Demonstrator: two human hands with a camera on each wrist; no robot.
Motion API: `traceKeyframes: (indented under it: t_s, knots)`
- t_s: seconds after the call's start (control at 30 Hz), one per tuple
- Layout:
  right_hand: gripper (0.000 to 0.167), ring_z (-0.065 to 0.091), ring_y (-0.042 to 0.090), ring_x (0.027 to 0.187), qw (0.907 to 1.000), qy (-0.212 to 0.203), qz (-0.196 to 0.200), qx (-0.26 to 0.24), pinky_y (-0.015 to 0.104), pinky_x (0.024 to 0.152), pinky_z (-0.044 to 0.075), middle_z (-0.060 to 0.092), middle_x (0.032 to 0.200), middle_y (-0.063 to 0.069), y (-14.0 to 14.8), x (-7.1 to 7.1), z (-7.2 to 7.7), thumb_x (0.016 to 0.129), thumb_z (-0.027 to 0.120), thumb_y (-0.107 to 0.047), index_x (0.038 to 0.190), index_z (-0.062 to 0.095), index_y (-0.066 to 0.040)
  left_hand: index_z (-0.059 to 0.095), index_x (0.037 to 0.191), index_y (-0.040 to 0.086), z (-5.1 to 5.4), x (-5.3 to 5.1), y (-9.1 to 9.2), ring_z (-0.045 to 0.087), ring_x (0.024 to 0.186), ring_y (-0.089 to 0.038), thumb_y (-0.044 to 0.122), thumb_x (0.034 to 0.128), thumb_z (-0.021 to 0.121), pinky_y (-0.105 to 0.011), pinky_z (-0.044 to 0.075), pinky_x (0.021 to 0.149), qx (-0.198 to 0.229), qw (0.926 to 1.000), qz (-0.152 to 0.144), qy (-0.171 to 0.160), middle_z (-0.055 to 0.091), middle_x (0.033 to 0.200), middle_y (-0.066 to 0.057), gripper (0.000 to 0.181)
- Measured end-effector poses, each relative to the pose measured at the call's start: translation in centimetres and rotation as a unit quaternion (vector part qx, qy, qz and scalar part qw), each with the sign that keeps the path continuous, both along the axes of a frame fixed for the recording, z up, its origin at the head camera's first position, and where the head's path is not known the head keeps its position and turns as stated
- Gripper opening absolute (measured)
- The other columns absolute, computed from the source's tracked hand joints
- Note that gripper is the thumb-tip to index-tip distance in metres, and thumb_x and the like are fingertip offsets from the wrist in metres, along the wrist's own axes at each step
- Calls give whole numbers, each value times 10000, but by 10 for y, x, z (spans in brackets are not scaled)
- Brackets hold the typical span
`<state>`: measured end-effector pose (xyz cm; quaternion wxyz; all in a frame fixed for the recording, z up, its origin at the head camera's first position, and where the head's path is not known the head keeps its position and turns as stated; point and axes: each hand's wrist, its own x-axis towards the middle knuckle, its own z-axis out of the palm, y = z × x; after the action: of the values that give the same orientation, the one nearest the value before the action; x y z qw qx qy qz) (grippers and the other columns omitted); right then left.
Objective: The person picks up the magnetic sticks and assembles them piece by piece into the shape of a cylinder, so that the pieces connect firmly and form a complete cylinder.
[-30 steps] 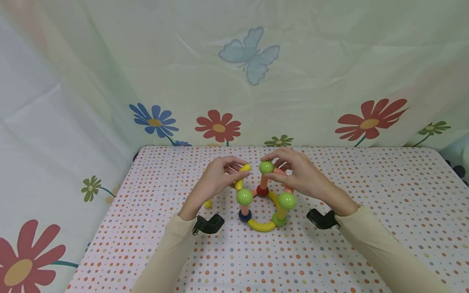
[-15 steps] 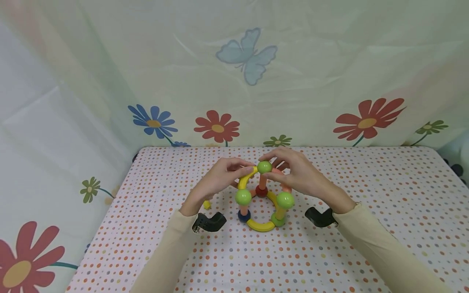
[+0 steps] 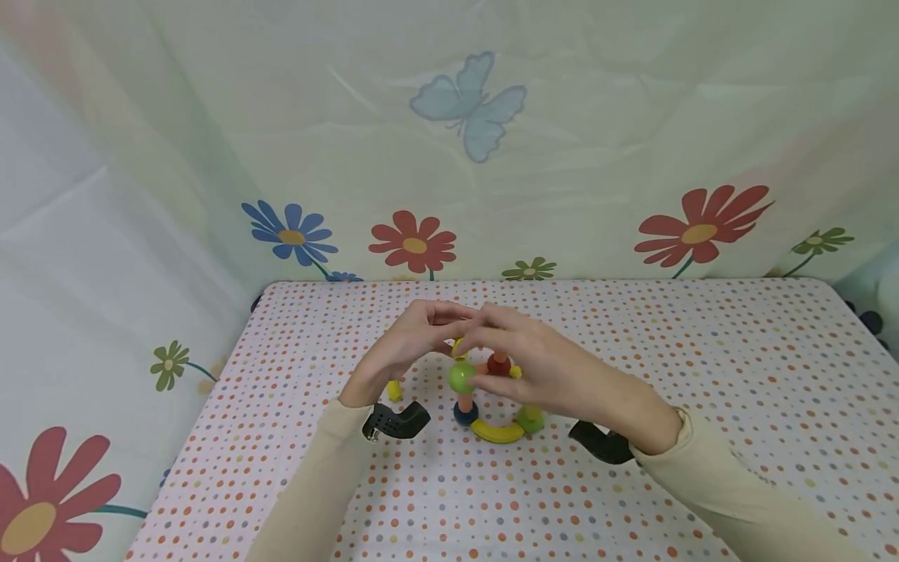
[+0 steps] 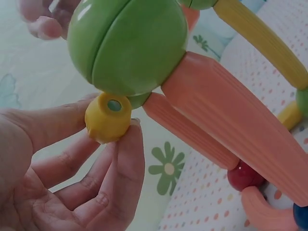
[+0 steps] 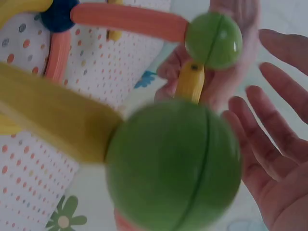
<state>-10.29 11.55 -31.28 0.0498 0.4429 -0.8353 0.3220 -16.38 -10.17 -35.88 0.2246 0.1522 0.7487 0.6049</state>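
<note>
My left hand pinches a yellow curved rod between thumb and fingers. One end of that rod meets a green ball of a ball-and-rod building-toy frame. In the left wrist view its other end, with a round metallic spot, stands close to a large green ball. My right hand hovers over the frame, fingers loosely spread, nothing visible between them. In the head view its thumb overlaps the near-left green ball; contact I cannot tell. It hides the other upper balls. Salmon rods run down to lower balls.
The frame's base has a blue ball, a red ball, a lower green ball and a yellow curved rod. Left of it a loose yellow piece lies on the dotted tablecloth. A flowered curtain hangs behind.
The yellow rod's far end swung right to the far green ball, with my left hand on it. My right hand has left that ball and moved left and nearer, over the frame.
</note>
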Motion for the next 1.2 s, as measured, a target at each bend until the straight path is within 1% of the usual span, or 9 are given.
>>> traceKeyframes:
  t_s: [0.1,0.23,0.57,0.63,0.77,0.87,0.97,1.1,1.2]
  knots:
    - [243,646,107,909,9990,-192,181,359,237,786,583,621,1193,47,-8,4,-4,875,854,-60,1087,741,-93,666,1329,-49,0,0,0,711,930,-149,110,1048,631,-311,603,773,77,9999,19,-93,745,1209,-170,324]
    - [240,680,86,896,9980,-332,261,472,194,782,579,626,1184,58,-12,2,-10,876,846,-37,1095,753,-67,659,1328,-66,0,0,-1,721,953,-157,94,1047,631,-309,614,757,169,9997,44,-179,733,1236,-187,325]
    - [242,666,109,862,9994,-115,199,270,184,732,568,636,1132,63,-12,-1,-13,856,863,-51,1074,758,-44,661,1318,-84,4,1,3,709,890,-121,81,1048,623,-279,607,740,53,9996,144,-241,740,1208,-199,319]
    - [247,658,102,860,9995,-192,163,215,198,743,568,637,1160,56,-10,0,-11,870,857,-72,1093,752,-58,664,1315,-81,3,1,3,710,883,-121,84,1045,628,-278,605,743,68,9995,164,-271,743,1205,-193,319]
    - [229,613,98,881,9989,-409,-193,-115,291,784,561,635,1174,13,4,0,-3,939,798,-107,1162,745,-98,665,1317,-69,1,1,3,703,935,-144,119,1047,635,-299,609,772,89,9995,114,-266,744,1201,-176,330]
    - [222,610,147,956,9964,-362,-653,-392,376,812,562,639,1153,-1,23,-1,2,966,761,-90,1186,741,-111,667,1327,-40,-1,3,2,688,992,-180,171,1070,616,-324,617,797,52,9997,106,-197,729,1207,-157,337]
    - [222,630,165,1034,9913,-315,-1166,-516,398,853,572,646,1170,-8,45,1,3,964,761,-83,1178,731,-135,671,1333,-12,-7,8,-1,693,1018,-219,198,1095,575,-357,627,820,-94,9997,225,-13,707,1198,-152,331]
    - [206,644,149,1009,9813,-518,-1758,-597,285,842,560,663,1185,-5,74,8,-12,989,732,-95,1191,705,-132,659,1338,-16,-20,19,-9,706,1038,-285,96,1088,554,-403,625,854,-712,9961,257,446,693,1183,-165,293]
    - [184,635,155,994,9737,-870,-2033,-550,240,832,546,672,1172,39,90,10,-33,1013,698,-97,1197,693,-89,617,1378,-18,-30,28,-14,675,1105,-315,-12,1016,614,-399,605,891,-1491,9859,-113,748,670,1227,-163,362]
